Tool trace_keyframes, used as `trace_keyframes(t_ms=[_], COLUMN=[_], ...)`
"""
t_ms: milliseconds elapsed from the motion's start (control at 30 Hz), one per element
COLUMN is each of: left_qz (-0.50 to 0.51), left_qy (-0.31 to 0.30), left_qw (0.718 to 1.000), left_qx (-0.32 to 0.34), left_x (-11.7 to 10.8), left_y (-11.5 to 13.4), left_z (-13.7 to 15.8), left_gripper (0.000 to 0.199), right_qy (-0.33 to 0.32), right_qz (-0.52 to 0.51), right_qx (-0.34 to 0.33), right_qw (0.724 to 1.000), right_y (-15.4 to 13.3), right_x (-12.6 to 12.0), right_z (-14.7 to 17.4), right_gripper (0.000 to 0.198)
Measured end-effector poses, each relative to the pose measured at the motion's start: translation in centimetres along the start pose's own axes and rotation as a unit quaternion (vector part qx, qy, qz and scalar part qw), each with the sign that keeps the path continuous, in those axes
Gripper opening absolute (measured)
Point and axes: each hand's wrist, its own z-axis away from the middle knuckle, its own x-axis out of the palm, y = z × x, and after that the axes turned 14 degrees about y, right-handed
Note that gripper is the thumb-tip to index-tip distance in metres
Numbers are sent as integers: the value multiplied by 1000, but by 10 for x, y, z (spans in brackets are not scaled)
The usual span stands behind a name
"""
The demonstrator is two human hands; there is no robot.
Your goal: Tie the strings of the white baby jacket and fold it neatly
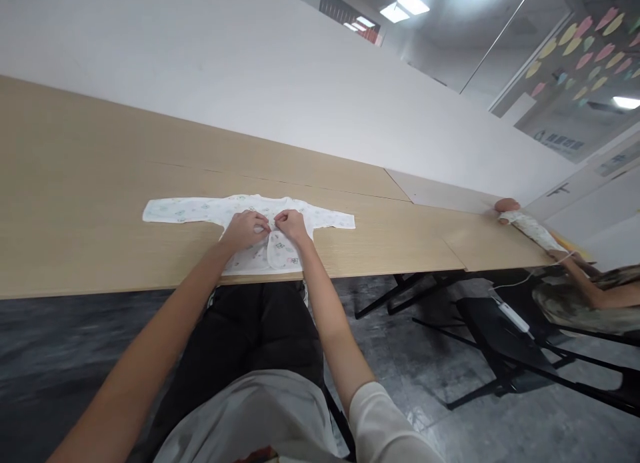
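Observation:
A white baby shirt with small coloured prints lies flat on the wooden table, its long sleeves spread out to both sides. My left hand rests on the shirt's front, thumb and fingers pinched together at the middle opening. Close beside it, my right hand pinches the cloth near the same spot, just above a rounded front flap. The two sets of fingertips are a short gap apart. Whatever small part lies between the fingers, such as a tie or a snap, is too small to make out.
The table runs along a white partition. Farther right, another person's hands are at a doll in a pale printed garment. Black folding chairs stand below, with a white power strip on one.

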Motion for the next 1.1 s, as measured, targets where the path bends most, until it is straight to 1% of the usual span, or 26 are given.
trace_keyframes(t_ms=[67,133,233,300,367,500,633,700,867,967,1100], left_qz=[47,98,156,164,157,164,183,196,222,236,260], left_qy=[-5,-4,-6,-10,-7,8,-20,-37,-76,-77,-73], left_qw=[999,995,987,985,987,986,983,980,969,964,957], left_qx=[9,2,-30,-47,-43,-9,4,-8,-70,-93,-110], left_x=[-2,-4,-5,-4,-2,2,-1,-4,-8,-9,-10], left_y=[2,4,7,7,6,2,3,5,7,8,9], left_z=[0,0,-1,-1,1,3,4,3,3,3,2], left_gripper=[27,27,24,23,21,20,23,25,32,34,36], right_qy=[3,-8,-59,-101,-122,-122,-133,-138,-167,-176,-169], right_qz=[-2,-15,-55,-70,-67,-70,-104,-121,-164,-185,-204], right_qx=[-8,-12,-12,-12,-17,-26,-9,5,39,52,74], right_qw=[1000,1000,997,992,990,990,986,983,971,965,961], right_y=[-2,-2,-2,-2,-3,-5,-4,-2,6,10,7], right_x=[-3,-9,-20,-26,-29,-31,-34,-35,-32,-30,-29], right_z=[3,9,20,26,30,32,31,30,26,24,24], right_gripper=[13,9,17,23,27,30,36,39,46,46,44])
